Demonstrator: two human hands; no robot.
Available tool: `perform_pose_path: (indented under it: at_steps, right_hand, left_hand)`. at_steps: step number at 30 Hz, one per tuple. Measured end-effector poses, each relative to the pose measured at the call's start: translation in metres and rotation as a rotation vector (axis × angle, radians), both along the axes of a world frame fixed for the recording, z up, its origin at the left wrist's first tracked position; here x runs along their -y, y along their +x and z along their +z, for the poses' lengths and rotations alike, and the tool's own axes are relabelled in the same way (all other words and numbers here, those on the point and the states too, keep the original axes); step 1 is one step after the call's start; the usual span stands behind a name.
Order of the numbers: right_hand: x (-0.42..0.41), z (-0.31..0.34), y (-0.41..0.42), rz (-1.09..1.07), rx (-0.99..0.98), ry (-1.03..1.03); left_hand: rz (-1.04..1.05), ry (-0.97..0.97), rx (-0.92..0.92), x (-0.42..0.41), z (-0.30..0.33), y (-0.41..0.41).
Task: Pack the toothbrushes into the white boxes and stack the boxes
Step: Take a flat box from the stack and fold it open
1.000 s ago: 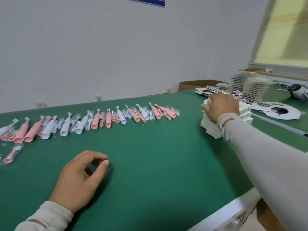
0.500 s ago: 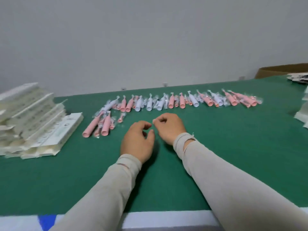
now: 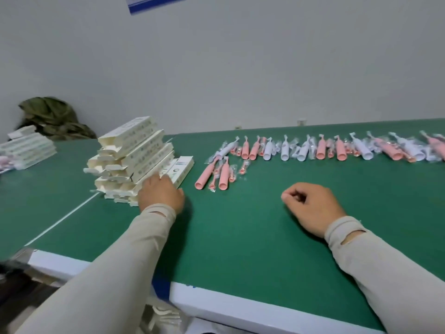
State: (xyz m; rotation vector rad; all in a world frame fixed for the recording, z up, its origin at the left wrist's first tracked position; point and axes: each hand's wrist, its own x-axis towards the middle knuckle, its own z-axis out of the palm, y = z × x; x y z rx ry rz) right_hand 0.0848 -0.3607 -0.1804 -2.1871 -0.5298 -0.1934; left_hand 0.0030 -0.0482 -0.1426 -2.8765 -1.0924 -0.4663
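- My left hand (image 3: 160, 194) reaches to the leaning stack of white boxes (image 3: 134, 154) on the left part of the green table (image 3: 240, 237). Its fingers lie against the lower boxes beside a flat box with a printed label (image 3: 181, 170), but they are hidden behind the back of the hand, so I cannot tell whether they grip a box or only touch it.
- My right hand (image 3: 310, 207) rests on the table with fingers curled in, thumb against the forefinger; nothing shows in it.
- The toothbrushes lie unpacked: a long row of pink and white toothbrushes (image 3: 325, 150) in clear wrappers runs along the far side of the table, and a small cluster of pink toothbrushes (image 3: 216, 174) lies nearer me, just right of the box stack.
- A second pile of white boxes (image 3: 27, 148) sits at the far left, with an olive cloth bundle (image 3: 53, 119) behind it against the wall.
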Motion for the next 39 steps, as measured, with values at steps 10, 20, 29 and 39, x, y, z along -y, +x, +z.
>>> perform_pose_path:
  at_steps: [10, 20, 29, 39]
  right_hand:
    - [0.003, -0.002, 0.001, -0.026, -0.013, 0.063]
    - [-0.004, 0.007, -0.001, 0.043, -0.122, 0.464]
    - [0.015, 0.017, 0.002, 0.035, -0.261, 0.629]
    - [0.019, 0.025, 0.002, 0.318, -0.774, 1.094]
  left_hand:
    - [0.066, -0.058, -0.061, -0.011, 0.0, 0.018]
    - [-0.473, -1.733, 0.89, 0.083, 0.043, 0.019]
    - [-0.662, -1.925, 0.612, 0.204, -0.002, 0.072]
    - [-0.778, -2.032, 0.594, 0.195, -0.015, 0.081]
